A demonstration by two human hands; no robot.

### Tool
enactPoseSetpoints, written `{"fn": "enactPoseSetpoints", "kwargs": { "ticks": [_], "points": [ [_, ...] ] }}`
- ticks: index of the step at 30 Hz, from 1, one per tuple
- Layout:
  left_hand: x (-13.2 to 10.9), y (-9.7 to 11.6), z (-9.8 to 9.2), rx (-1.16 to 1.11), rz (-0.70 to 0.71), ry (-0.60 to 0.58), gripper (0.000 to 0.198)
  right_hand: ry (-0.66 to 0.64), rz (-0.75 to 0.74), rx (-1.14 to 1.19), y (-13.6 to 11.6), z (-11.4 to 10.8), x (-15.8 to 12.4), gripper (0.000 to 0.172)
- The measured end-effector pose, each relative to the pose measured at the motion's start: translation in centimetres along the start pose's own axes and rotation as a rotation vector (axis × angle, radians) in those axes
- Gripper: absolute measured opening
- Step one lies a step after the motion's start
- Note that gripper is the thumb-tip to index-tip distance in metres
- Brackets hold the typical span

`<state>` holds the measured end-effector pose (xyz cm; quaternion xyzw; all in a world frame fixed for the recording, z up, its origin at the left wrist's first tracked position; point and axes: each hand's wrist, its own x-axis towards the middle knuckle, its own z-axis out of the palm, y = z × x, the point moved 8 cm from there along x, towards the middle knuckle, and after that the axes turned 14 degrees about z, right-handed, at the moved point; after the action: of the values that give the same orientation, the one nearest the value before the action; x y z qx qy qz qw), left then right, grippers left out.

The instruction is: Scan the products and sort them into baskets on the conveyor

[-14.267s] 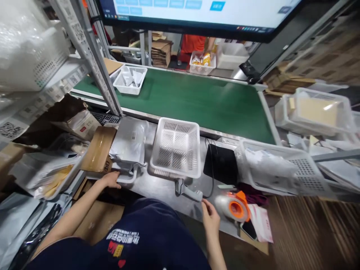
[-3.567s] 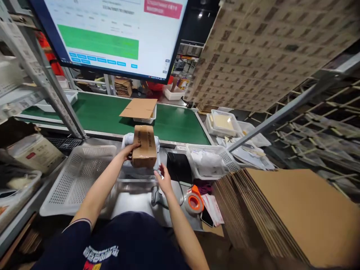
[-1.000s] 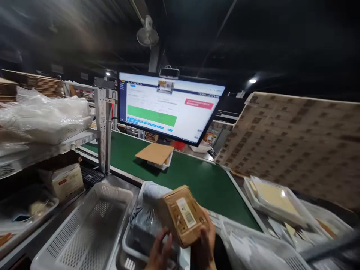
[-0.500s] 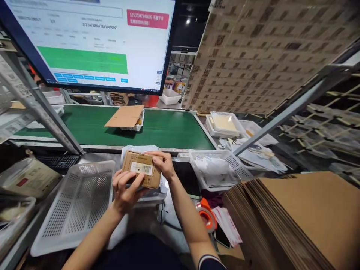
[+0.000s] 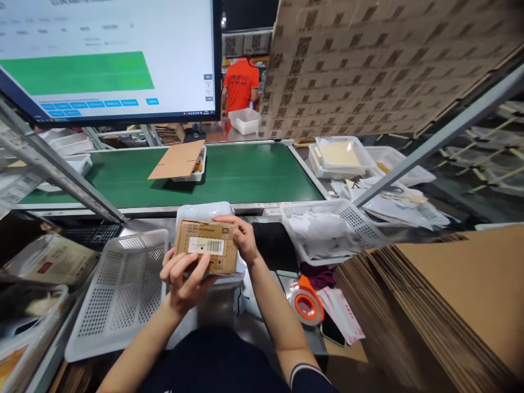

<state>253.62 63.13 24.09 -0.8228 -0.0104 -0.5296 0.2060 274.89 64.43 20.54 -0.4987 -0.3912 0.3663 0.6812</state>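
Note:
A small brown cardboard box [image 5: 204, 232] with a white barcode label [image 5: 206, 246] is held between both hands, its labelled face turned up toward me. My left hand [image 5: 186, 275] grips it from the lower left, fingers lying across the lower face near the label. At the upper right corner, my right hand [image 5: 242, 237] is closed on the edge. Behind and below the box, partly hidden by it, is a basket with a pale plastic-wrapped package [image 5: 204, 209]. To the left, a white perforated basket [image 5: 96, 322] stands tilted in view.
A green conveyor belt [image 5: 254, 174] runs across, carrying a small basket under a cardboard sheet [image 5: 178, 159]. A monitor [image 5: 176, 71] hangs above. On the right are a basket of plastic bags [image 5: 323, 232], an orange tape dispenser [image 5: 307, 307] and stacked cardboard [image 5: 462, 289]. A person in orange [image 5: 240, 84] stands behind.
My view has shifted, and the box is turned so its label sits more level. Both hands keep their hold. A person in orange has come into view, and the monitor's red message is no longer visible.

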Motion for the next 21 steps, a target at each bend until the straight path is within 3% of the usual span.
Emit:
{"fn": "enactPoseSetpoints", "kwargs": {
  "ticks": [7,10,13,17,19,21],
  "points": [
    [0.8,1.0,0.9,-0.016,0.017,-0.085,0.028,-0.089,-0.018,0.069,0.6,-0.5,0.5,0.076],
    [1.0,1.2,1.1,0.028,0.000,-0.097,0.029,-0.097,-0.070,0.051,2.2,-2.2,0.6,0.082],
    [1.0,0.8,1.1,0.067,-0.013,-0.085,0.039,0.151,-0.028,-0.047,6.9,-7.9,0.8,0.079],
    [0.3,-1.2,1.4,0.066,-0.079,-0.135,0.049,0.676,0.360,-0.397,16.2,-19.4,-1.9,0.057],
    [-0.2,-2.4,1.8,0.050,-0.124,-0.167,0.052,0.784,0.512,-0.509,19.8,-23.7,-4.1,0.046],
    [-0.4,-3.3,2.5,0.038,-0.147,-0.169,0.057,0.801,0.587,-0.579,22.5,-26.3,-5.9,0.038]
  ]
}}
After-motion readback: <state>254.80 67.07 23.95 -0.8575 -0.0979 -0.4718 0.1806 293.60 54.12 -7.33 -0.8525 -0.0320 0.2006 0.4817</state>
